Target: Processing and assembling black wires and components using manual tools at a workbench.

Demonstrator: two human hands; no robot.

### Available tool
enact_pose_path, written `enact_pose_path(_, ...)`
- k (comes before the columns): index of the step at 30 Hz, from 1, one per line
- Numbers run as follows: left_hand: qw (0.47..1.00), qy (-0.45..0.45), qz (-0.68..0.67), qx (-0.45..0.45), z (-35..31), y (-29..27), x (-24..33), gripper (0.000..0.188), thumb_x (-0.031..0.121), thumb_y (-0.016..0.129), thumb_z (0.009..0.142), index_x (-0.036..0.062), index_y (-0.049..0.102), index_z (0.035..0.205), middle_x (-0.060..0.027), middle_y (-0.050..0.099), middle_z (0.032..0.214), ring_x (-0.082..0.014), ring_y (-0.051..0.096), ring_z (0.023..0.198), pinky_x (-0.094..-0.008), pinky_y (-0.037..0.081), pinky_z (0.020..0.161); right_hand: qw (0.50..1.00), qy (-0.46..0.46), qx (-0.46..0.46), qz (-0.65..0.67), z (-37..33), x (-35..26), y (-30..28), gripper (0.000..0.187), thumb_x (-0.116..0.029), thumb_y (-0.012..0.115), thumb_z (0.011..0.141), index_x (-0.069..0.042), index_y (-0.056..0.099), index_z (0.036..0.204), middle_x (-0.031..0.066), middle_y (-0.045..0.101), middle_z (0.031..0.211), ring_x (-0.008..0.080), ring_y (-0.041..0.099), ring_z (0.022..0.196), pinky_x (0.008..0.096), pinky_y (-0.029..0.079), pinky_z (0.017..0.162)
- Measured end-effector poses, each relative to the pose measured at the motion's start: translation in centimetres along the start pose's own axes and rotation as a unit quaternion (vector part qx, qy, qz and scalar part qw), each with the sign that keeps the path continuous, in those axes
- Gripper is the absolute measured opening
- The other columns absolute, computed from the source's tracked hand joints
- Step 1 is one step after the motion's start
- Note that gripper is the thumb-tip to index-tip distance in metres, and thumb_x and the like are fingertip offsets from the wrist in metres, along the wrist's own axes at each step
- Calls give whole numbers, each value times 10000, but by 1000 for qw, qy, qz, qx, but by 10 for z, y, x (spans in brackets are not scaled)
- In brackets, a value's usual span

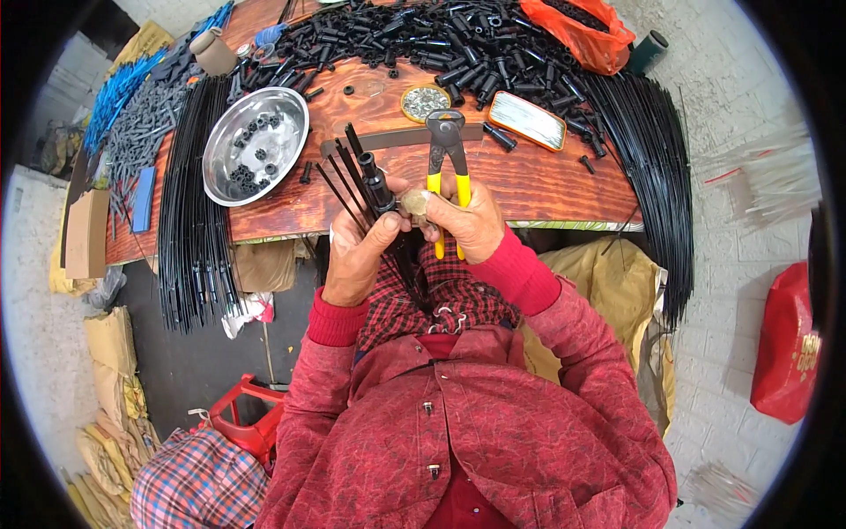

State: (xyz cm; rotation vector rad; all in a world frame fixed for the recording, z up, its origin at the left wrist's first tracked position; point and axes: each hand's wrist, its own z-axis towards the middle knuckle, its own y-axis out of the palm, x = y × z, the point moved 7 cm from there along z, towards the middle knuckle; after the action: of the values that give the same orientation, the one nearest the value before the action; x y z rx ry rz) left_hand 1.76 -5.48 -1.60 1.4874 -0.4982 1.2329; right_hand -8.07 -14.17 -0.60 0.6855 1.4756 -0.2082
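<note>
My left hand (357, 262) is closed around a bundle of thin black rods (345, 176) and a black ribbed tubular fitting (375, 183), all tilted upward over my lap. Close beside it, my right hand (476, 226) grips a pair of end-cutting pincers (446, 141) with yellow handles, its dark jaws pointing up. A yellowish covering (414, 203) wraps the tip of my right thumb, which meets the fitting's side. Whether my right fingers also pinch a small part there is hidden.
A large heap of black tubular fittings (458, 44) covers the table's (546, 189) far side. Nearby are a metal bowl (298, 150) of small black parts, a round dish (426, 102) and a rectangular tray (527, 121). Long black rods (656, 185) hang over both sides.
</note>
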Motion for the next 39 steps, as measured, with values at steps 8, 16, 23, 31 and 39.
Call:
enact_pose_path(8, 1000, -23, -7, -3, 1, -2, -2, 432, 183, 724, 835, -12, 566, 1187, -31, 631, 958, -108, 594, 857, -245, 470, 796, 919, -233, 71, -310, -12, -37, -1, 147, -85, 676, 781, -9, 621, 894, 73, 599, 771, 198, 568, 639, 314, 451, 576)
enact_pose_path(16, 995, -93, -20, -9, -1, -3, -3, 413, 107, 753, 791, 6, 594, 1159, -21, 636, 965, -95, 602, 864, -245, 493, 789, 749, -413, -18, -518, -30, -71, 21, 256, -116, 715, 650, -67, 653, 894, 74, 640, 822, 250, 659, 727, 338, 514, 587)
enact_pose_path(23, 999, -44, 25, -16, -2, 0, 7, 413, 91, 757, 767, 6, 597, 1138, -11, 624, 912, -97, 597, 840, -239, 496, 771, 700, -445, -38, -557, -40, -78, 33, 235, -160, 701, 658, -93, 654, 878, 28, 641, 808, 223, 644, 682, 342, 495, 546)
enact_pose_path(31, 996, -64, -60, -5, -4, 2, 4, 446, 90, 707, 802, 3, 538, 1206, -26, 616, 930, -115, 596, 843, -256, 492, 776, 766, -326, -93, -547, -36, -68, 25, 275, -112, 651, 762, -70, 602, 1029, 60, 617, 799, 217, 625, 681, 300, 484, 571)
enact_pose_path(39, 998, -29, 19, -44, -4, 5, 7, 636, 149, 726, 803, -38, 417, 1328, -34, 594, 931, -119, 568, 848, -268, 461, 801, 907, 266, -262, -195, -49, -41, -11, 265, -218, 481, 981, -26, 506, 1162, 82, 637, 910, 134, 633, 769, 264, 510, 660)
